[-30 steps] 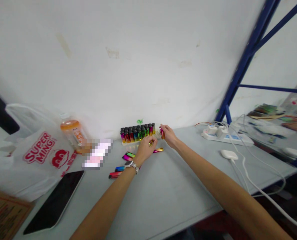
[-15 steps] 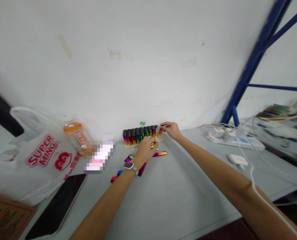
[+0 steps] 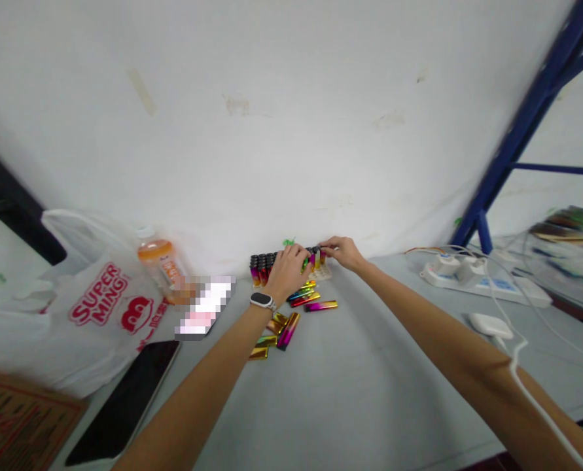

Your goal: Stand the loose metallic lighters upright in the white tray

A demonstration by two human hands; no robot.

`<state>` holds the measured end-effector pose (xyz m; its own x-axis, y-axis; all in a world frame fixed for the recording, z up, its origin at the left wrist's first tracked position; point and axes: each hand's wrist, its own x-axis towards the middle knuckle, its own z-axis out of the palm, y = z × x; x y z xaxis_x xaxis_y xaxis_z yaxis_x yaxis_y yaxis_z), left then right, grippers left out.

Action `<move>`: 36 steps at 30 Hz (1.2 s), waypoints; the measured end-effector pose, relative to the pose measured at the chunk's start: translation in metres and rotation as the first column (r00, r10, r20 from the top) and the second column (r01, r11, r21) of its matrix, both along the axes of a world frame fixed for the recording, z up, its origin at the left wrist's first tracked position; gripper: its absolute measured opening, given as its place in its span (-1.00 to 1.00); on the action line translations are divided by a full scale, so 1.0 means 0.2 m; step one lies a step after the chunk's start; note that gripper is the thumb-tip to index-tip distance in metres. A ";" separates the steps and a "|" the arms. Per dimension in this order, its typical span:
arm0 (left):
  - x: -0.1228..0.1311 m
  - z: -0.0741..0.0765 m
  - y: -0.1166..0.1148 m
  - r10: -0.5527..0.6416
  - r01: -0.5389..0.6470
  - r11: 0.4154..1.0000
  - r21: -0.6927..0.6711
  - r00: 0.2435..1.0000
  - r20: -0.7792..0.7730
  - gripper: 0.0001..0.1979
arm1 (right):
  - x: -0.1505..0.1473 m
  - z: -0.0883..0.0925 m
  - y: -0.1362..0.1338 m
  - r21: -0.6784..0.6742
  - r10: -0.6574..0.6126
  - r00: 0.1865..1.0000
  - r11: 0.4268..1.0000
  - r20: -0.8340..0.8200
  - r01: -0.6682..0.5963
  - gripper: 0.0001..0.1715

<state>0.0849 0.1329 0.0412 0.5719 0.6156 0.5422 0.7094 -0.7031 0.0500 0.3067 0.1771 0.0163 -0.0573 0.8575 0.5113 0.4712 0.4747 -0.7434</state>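
Observation:
A white tray [image 3: 326,275] of upright colourful lighters [image 3: 262,267] with black caps stands against the wall. My left hand [image 3: 286,269], a watch on its wrist, rests over the middle of the row with fingers curled on the lighters. My right hand [image 3: 339,250] pinches a lighter at the right end of the tray. Several loose rainbow-coloured lighters [image 3: 291,314] lie on the grey table [image 3: 350,386] in front of the tray, under my left forearm.
A white plastic bag [image 3: 82,307] with red print, an orange drink bottle [image 3: 161,261] and a dark phone [image 3: 124,402] lie at the left. A power strip [image 3: 482,281], a white charger [image 3: 490,324] and cables sit at the right, by a blue rack frame [image 3: 517,131].
My left hand has moved up from the loose lighters onto the row in the tray. My right hand has lowered its lighter to the tray's right end. The camera view shifted.

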 end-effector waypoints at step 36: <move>-0.33 -0.09 0.06 0.016 -0.012 0.999 0.030 0.990 -0.138 -0.53 | -0.40 -0.26 -0.17 -0.145 -0.043 0.975 0.986 0.217 0.076 -0.41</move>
